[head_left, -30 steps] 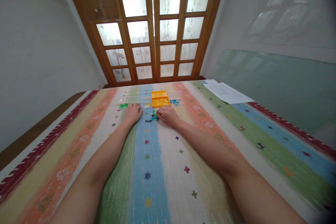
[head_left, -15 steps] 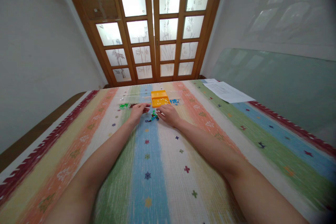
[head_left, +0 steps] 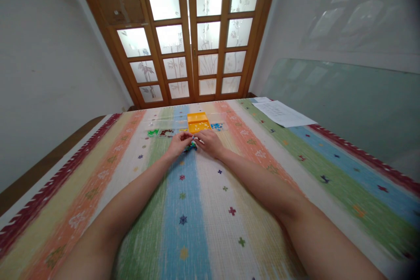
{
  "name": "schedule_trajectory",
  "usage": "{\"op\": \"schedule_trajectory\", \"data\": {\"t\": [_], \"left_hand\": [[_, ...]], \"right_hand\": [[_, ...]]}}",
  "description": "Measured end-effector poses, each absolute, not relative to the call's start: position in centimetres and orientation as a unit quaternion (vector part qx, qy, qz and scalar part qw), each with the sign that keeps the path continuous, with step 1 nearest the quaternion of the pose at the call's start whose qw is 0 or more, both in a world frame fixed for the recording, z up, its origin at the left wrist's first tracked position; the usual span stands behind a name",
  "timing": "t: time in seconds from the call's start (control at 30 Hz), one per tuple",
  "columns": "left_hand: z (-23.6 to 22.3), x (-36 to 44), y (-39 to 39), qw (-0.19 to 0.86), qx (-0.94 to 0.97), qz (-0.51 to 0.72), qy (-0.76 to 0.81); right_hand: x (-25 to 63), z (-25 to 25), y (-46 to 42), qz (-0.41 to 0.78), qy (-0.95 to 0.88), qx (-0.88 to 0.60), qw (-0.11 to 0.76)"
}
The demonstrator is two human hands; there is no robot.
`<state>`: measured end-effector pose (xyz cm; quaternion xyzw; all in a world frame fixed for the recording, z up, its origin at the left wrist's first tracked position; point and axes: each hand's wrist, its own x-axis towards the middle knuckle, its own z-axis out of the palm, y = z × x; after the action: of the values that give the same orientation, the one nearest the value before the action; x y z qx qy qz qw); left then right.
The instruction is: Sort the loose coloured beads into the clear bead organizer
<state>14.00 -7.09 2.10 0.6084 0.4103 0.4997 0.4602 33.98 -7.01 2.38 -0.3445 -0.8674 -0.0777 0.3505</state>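
My left hand [head_left: 180, 143] and my right hand [head_left: 210, 142] meet fingertip to fingertip over the striped cloth. Both are closed in a pinch, and a tiny pale bluish spot shows between them, too small to name. Just below the fingers lies a little heap of small green, blue and dark pieces [head_left: 190, 147], partly hidden by the hands. Behind my right hand an orange box [head_left: 198, 118] stands with its lid up and small white pieces inside. Small green pieces [head_left: 153, 133] and dark red pieces [head_left: 166, 133] sit in clear compartments left of my left hand.
Small blue pieces [head_left: 217, 126] lie in a clear compartment right of the orange box. White paper sheets [head_left: 284, 113] rest at the far right of the striped tablecloth [head_left: 183, 236]. Wooden glazed doors [head_left: 193, 52] stand beyond the table.
My left hand has moved right, and its fingertips now meet those of my right hand above the heap. The heap is more covered than before. The view has shifted slightly.
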Motion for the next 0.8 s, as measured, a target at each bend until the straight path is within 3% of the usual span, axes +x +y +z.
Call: {"op": "schedule_trajectory", "data": {"t": [0.4, 0.6, 0.8], "left_hand": [[1.8, 13.9, -6.9, 0.412, 0.646, 0.493, 0.412], [0.6, 12.6, -6.0, 0.341, 0.693, 0.451, 0.447], [0.6, 11.6, -5.9, 0.301, 0.714, 0.419, 0.473]], "right_hand": [[34.4, 2.3, -6.5, -0.056, -0.866, -0.351, 0.353], [38.4, 2.0, -3.4, -0.008, -0.751, -0.514, 0.415], [41.8, 1.6, -1.3, 0.043, -0.624, -0.661, 0.414]]}}
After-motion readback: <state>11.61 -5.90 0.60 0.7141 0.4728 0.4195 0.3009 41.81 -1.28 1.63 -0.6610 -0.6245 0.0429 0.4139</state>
